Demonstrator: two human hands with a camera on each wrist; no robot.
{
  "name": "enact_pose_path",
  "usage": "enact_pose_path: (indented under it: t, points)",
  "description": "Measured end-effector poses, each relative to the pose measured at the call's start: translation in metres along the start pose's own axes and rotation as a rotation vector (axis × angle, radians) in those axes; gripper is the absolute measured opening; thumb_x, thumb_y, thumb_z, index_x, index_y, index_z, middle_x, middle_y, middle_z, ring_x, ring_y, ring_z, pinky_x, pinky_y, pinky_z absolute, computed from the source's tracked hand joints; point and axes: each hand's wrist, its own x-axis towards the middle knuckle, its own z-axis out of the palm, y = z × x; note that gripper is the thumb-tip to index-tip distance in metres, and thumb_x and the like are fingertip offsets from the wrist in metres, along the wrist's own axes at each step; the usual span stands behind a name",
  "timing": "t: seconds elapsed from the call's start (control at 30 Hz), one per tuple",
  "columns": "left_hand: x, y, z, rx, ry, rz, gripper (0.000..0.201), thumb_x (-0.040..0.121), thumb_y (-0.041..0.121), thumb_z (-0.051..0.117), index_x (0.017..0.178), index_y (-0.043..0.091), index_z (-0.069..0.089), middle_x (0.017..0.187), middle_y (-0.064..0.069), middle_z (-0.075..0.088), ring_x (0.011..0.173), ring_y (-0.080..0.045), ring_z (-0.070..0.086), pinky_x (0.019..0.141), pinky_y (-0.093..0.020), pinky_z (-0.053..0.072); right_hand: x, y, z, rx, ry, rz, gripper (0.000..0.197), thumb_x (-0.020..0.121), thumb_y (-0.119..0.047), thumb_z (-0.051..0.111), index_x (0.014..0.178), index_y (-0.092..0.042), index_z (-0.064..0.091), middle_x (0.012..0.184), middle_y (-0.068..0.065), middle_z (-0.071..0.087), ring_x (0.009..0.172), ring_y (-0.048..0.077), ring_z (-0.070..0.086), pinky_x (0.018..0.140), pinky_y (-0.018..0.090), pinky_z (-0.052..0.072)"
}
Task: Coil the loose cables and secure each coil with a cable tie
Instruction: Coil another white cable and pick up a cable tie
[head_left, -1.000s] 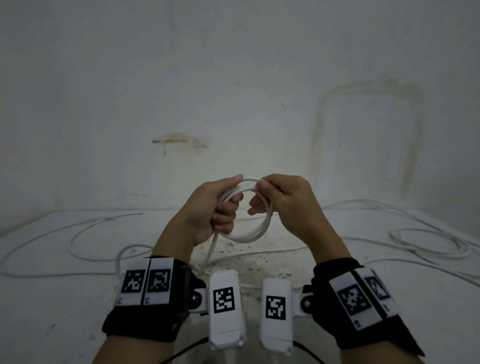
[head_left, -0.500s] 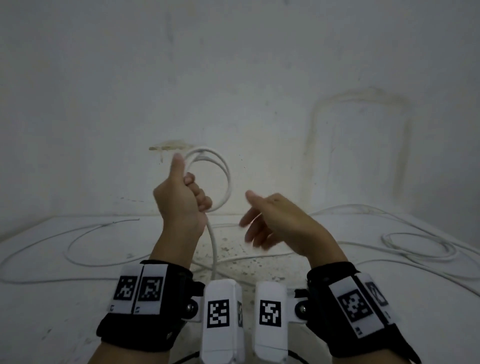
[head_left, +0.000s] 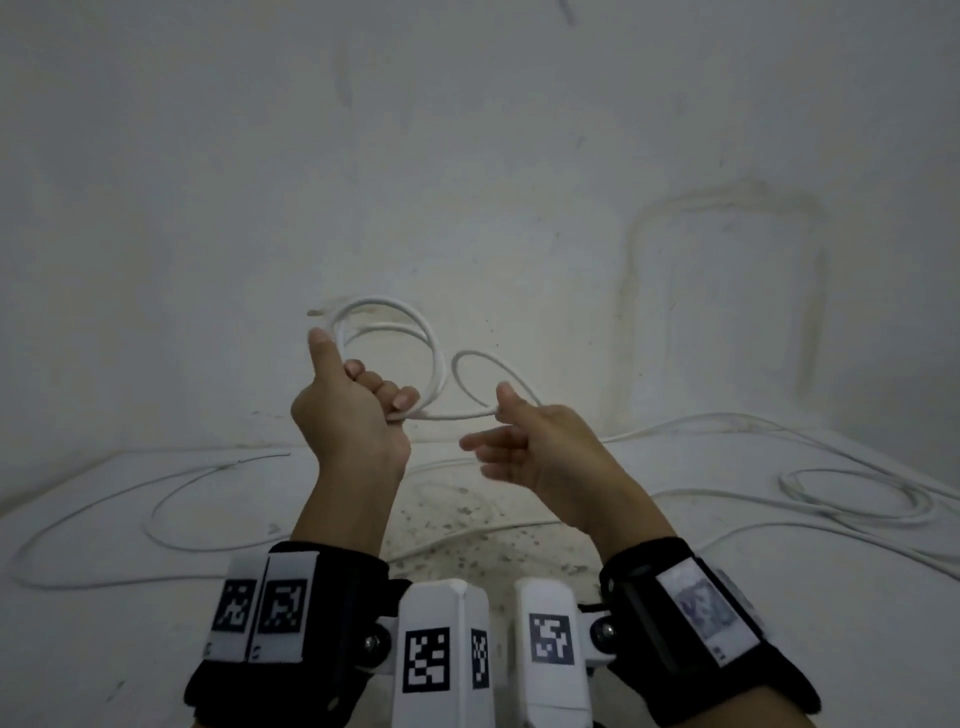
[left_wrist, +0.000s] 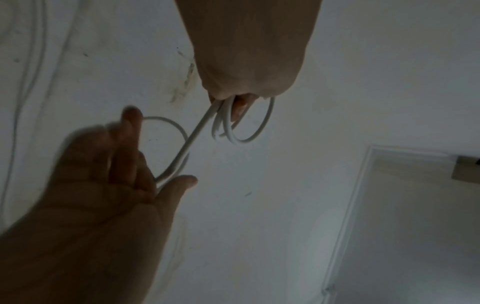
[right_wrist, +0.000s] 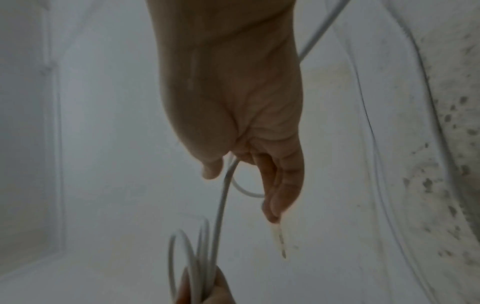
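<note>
The white cable (head_left: 395, 358) is held up in the air in front of the wall, its finished loops standing roughly upright as a ring above the left hand (head_left: 348, 415). From the bottom of that ring a short straight run of cable (left_wrist: 193, 135) stretches sideways to the right hand (head_left: 540, 457), where it bends up into a smaller new loop (head_left: 493, 374) that leans toward the wall. The left hand's fingers (head_left: 384, 392) are curled tight round the bundled strands at the ring's lower edge, with the thumb pointing straight up alongside the loops. The right hand catches the cable between the thumb and the base of the first finger; its other fingers (right_wrist: 283, 185) are stretched out loosely and blurred, so how firmly it holds is hard to tell. Beyond that hand the cable drops away to the floor (head_left: 104, 649), a pale, dirty, speckled surface where more loose white cables (head_left: 166, 499) trail in long curves and another cable lies in a loose coil (head_left: 862, 493) well off to the right. A stained whitish wall (head_left: 467, 156) rises behind.
</note>
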Motion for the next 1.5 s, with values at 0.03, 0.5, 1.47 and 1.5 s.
enact_pose_path:
  t: [0.03, 0.5, 1.47, 1.5]
  points:
    - [0.0, -0.004, 0.0, 0.039, 0.009, -0.013, 0.047, 0.097, 0.041, 0.046, 0.061, 0.014, 0.034, 0.036, 0.007, 0.023, 0.032, -0.01, 0.019, 0.036, -0.014, 0.024, 0.002, -0.001, -0.002, 0.114, 0.087, -0.027, 0.028, 0.096, -0.026, 0.052, 0.091, 0.002, 0.054, 0.078, 0.021, 0.067, 0.063, 0.022, 0.062, 0.055, 0.026, 0.054]
    - [0.018, -0.005, -0.015, 0.214, 0.051, -0.048, 0.046, 0.096, 0.034, 0.051, 0.059, 0.013, 0.035, 0.033, 0.007, 0.026, 0.027, -0.008, 0.018, 0.035, -0.013, 0.018, 0.0, -0.008, -0.05, 0.218, 0.443, 0.111, 0.046, 0.097, -0.043, 0.044, 0.122, -0.004, 0.042, 0.081, 0.027, 0.058, 0.097, 0.044, 0.063, 0.068, 0.044, 0.053]
    - [0.017, -0.006, -0.013, 0.077, 0.07, -0.145, 0.043, 0.099, 0.029, 0.045, 0.061, 0.014, 0.031, 0.033, 0.007, 0.022, 0.027, -0.009, 0.016, 0.035, -0.012, 0.019, 0.001, 0.003, -0.029, -0.027, -0.011, 0.086, 0.064, 0.092, -0.047, 0.045, 0.118, 0.011, 0.046, 0.097, 0.027, 0.068, 0.08, 0.035, 0.07, 0.064, 0.035, 0.059]
    - [0.015, -0.01, -0.012, 0.118, 0.045, -0.195, 0.043, 0.099, 0.028, 0.045, 0.061, 0.015, 0.03, 0.033, 0.007, 0.021, 0.026, -0.009, 0.015, 0.034, -0.011, 0.018, 0.002, 0.002, -0.027, 0.034, 0.04, 0.036, 0.049, 0.095, -0.037, 0.05, 0.108, 0.011, 0.051, 0.092, 0.028, 0.067, 0.078, 0.033, 0.07, 0.062, 0.033, 0.059]
